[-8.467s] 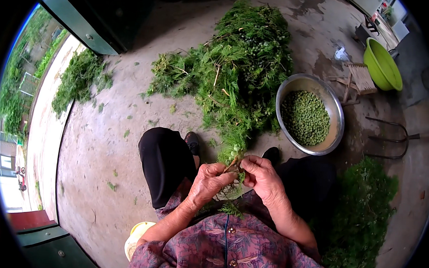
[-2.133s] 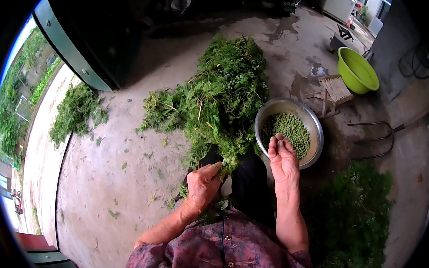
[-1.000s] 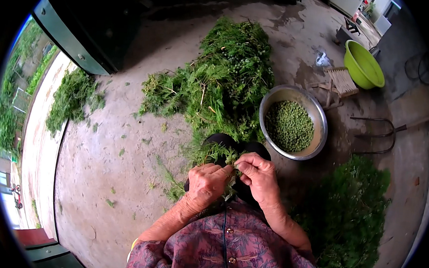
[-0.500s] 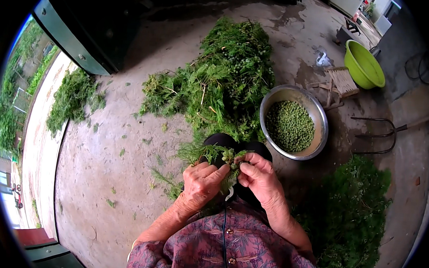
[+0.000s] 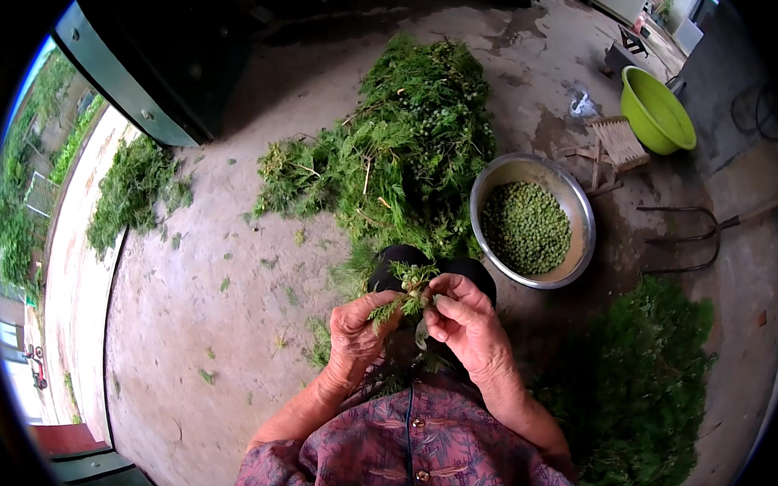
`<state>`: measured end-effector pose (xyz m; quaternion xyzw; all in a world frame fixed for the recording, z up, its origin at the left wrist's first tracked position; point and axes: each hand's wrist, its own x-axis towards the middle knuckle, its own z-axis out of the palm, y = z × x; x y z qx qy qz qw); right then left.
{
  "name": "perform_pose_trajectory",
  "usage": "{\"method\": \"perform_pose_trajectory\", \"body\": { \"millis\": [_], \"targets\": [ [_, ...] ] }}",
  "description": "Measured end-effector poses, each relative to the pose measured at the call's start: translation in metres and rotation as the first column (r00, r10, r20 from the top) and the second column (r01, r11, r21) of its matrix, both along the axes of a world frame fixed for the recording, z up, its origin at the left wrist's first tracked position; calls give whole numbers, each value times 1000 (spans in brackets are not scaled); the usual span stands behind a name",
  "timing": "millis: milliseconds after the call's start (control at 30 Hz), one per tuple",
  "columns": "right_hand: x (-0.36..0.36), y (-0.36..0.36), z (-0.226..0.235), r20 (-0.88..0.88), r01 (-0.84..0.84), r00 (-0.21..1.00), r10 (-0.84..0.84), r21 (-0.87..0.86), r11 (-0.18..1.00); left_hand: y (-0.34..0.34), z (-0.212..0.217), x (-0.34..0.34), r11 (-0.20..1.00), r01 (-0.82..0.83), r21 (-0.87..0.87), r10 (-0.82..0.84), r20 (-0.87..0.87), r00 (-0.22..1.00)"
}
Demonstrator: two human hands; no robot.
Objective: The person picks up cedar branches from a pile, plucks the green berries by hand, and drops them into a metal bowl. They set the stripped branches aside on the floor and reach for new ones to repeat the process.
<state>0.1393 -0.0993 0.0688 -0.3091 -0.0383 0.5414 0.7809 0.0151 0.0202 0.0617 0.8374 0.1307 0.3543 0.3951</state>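
Note:
Over my dark-trousered knees, my left hand [image 5: 359, 325] is closed around the lower left of a small evergreen sprig [image 5: 412, 281] with pale green cones among its flat leaves. At the sprig's right side, my right hand [image 5: 470, 323] is closed in a pinch; what lies right between its fingertips is partly hidden. Just beyond my knees rises a large heap of cut evergreen branches [image 5: 411, 131]. To the right of it stands a steel basin [image 5: 587, 230] holding many small round green cones [image 5: 526, 227].
A small wooden stool [image 5: 619, 144] and a lime-green tub [image 5: 659, 111] stand at the back right. A metal fork [image 5: 715, 240] lies nearer, above a dark green pile of foliage [image 5: 635, 384]. Another branch pile [image 5: 135, 188] sits by the doorway at left. Leaf scraps [image 5: 206, 376] dot the concrete.
The feathery foliage that stuck out left of my left hand is gone from the grip. A smaller sprig now stands up between my hands, and the left hand has turned slightly.

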Motion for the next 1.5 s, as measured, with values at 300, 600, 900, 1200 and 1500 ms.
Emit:
{"method": "perform_pose_trajectory", "body": {
  "millis": [300, 600, 900, 1200, 1500],
  "targets": [
    [-5, 3, 3, 453, -56, 886, 99, -107, 993, -5, 14, 3, 630, -24, -776, -85, -100, 991],
    [-7, 2, -6, 116, -32, 992, 37, -46, 998, -8, 16, 5, 382, -13, -924, -112, -60, 992],
    [-4, 0, 1, 192, -50, 980, 55, -29, 998, -5, 15, 7, 392, -35, -919, -125, -91, 988],
    [6, -6, -10, -162, 63, 985, -57, 35, 997, -1, 9, 4, 335, -44, -941, -92, -79, 993],
    [37, -17, -19, -3, 200, 980, -200, -49, 979, 4, 0, 8, 193, 36, -980, 59, 48, 997]
  ]
}}
